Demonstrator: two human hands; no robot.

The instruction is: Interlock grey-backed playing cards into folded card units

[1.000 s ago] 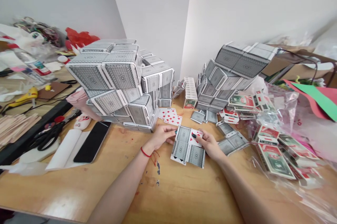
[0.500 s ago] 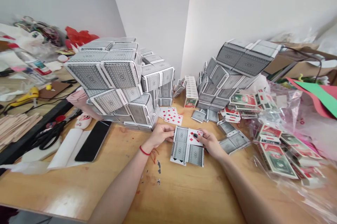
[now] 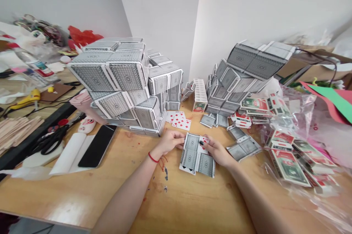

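Observation:
Between my two hands is a piece made of joined playing cards [image 3: 190,152], mostly with grey patterned backs showing; a white face edge with black marks shows at its bottom left. My left hand [image 3: 171,142], with a red string at the wrist, pinches its upper left edge. On the upper right, my right hand [image 3: 217,149] presses a red diamond card [image 3: 203,144] against it, thumb on top and fingers underneath. Just beyond lie loose diamond cards [image 3: 181,123], face up on the table. Right of my right hand are folded grey-backed card pieces [image 3: 244,148].
Large stacked structures of grey card boxes stand at left [image 3: 118,73] and right [image 3: 233,80], with a row of card boxes [image 3: 200,102] between them. A phone [image 3: 98,146], scissors [image 3: 52,140] and a glue gun [image 3: 26,99] lie left. Red-green card boxes [image 3: 290,168] and clear plastic sit right.
The right hand's diamond card has slid left, further behind or under the left column of the piece, and tilted a little. Both hands keep their hold.

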